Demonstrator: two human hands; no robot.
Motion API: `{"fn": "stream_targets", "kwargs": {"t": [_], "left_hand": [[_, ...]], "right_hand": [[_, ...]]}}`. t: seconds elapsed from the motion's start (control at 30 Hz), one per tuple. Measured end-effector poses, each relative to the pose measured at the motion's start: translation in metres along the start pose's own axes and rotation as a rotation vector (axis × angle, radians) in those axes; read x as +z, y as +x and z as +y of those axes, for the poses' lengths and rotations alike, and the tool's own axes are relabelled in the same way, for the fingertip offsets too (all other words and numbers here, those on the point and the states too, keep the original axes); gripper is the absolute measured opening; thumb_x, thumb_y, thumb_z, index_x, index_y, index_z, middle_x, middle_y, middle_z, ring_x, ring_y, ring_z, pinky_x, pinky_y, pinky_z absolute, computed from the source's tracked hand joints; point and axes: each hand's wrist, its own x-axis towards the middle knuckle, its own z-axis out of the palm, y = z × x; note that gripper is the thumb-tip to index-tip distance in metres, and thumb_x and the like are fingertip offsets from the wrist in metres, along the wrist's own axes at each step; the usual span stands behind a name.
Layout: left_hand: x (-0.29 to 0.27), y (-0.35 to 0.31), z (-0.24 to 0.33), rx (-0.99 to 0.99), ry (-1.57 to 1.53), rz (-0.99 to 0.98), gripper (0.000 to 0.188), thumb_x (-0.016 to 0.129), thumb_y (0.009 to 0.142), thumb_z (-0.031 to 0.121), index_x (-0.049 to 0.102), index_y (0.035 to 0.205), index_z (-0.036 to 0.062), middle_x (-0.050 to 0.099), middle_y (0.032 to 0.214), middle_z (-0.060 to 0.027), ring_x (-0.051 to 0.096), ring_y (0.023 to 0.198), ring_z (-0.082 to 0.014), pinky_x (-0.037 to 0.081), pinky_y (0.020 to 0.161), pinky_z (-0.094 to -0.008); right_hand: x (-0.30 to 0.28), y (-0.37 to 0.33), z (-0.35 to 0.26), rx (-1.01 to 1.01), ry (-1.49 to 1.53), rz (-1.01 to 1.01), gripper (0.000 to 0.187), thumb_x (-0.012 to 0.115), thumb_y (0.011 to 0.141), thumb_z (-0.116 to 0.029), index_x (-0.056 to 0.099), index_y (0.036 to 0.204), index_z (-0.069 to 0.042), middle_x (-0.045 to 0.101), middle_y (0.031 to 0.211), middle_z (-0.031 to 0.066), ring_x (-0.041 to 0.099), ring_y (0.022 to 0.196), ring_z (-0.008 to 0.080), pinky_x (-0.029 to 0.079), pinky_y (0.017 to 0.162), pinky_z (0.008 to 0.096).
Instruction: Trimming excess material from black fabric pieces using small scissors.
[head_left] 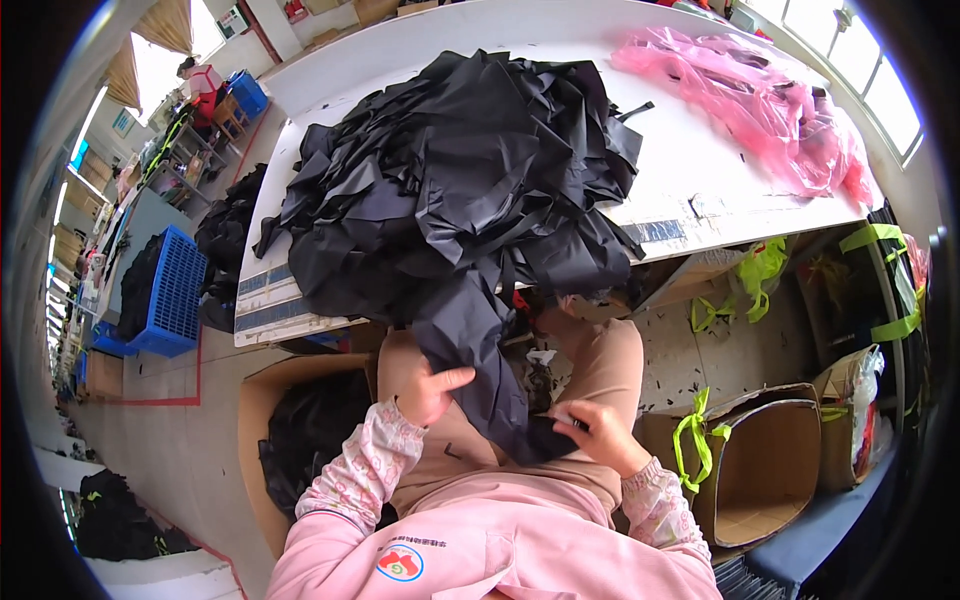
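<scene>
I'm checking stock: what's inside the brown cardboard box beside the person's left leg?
Crumpled black sheet material shows inside the brown cardboard box; it covers the bottom, and the pink patterned left sleeve hides part.

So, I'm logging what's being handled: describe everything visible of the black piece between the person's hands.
The black piece looks like thin, smooth fabric, softly creased. It runs from the front of the black heap down to the lap, its lower end bending right. The left hand holds its left edge; the right hand is at its lower right end. Its top merges with the heap, hiding its full outline.
</scene>
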Motion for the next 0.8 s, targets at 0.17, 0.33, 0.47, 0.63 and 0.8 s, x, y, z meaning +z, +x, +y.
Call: {"fn": "stream_targets", "kwargs": {"t": [0.17,0.33,0.47,0.63,0.8], "left_hand": [[0.003,-0.017,-0.008,0.163,0.933,-0.172,0.037,0.068,0.085,0.014,0.058,0.119,0.0033,0.057,0.121,-0.0158,0.05,0.114,-0.0328,0.037,0.101,-0.0401],[0.032,-0.016,-0.025,0.614,1.301,-0.241,0.036,0.071,0.076,0.016,0.063,0.11,0.0072,0.046,0.133,-0.0227,0.041,0.124,-0.0443,0.031,0.106,-0.0543],[0.021,-0.017,-0.025,0.585,1.369,-0.265,0.038,0.072,0.075,0.017,0.063,0.11,0.0054,0.044,0.134,-0.0242,0.037,0.13,-0.0443,0.026,0.11,-0.0522],[-0.016,-0.019,-0.043,0.215,0.482,-0.24,0.049,0.056,0.093,0.044,0.058,0.118,0.0023,0.036,0.145,-0.0135,0.031,0.137,-0.0285,0.021,0.113,-0.0436],[-0.02,-0.005,-0.057,-0.04,0.304,-0.172,0.068,0.059,0.093,0.037,0.03,0.143,0.0021,0.038,0.144,-0.0086,0.038,0.133,-0.0201,0.028,0.11,-0.0373]], "right_hand": [[-0.002,0.033,-0.056,0.041,0.452,0.346,0.035,0.072,0.083,-0.01,0.058,0.114,-0.001,0.068,0.1,0.0108,0.064,0.094,0.0123,0.051,0.078,0.026],[0.027,0.056,-0.092,-0.19,0.15,0.214,0.057,0.08,0.075,-0.02,0.052,0.122,-0.003,0.062,0.107,0.015,0.066,0.089,0.0256,0.053,0.075,0.0348],[0.036,0.054,-0.069,0.064,0.463,0.251,0.018,0.064,0.085,-0.001,0.063,0.103,0.001,0.063,0.08,0.006,0.057,0.076,0.007,0.048,0.066,0.0239],[0.02,0.048,-0.063,0.24,0.781,0.304,0.007,0.059,0.092,-0.006,0.064,0.097,-0.003,0.056,0.068,-0.006,0.044,0.051,0.0003,0.035,0.045,0.017],[0.022,0.048,-0.059,0.191,0.958,0.179,0.008,0.057,0.094,-0.008,0.061,0.099,-0.003,0.054,0.066,-0.0057,0.041,0.045,0.0,0.031,0.041,0.0165]]}}
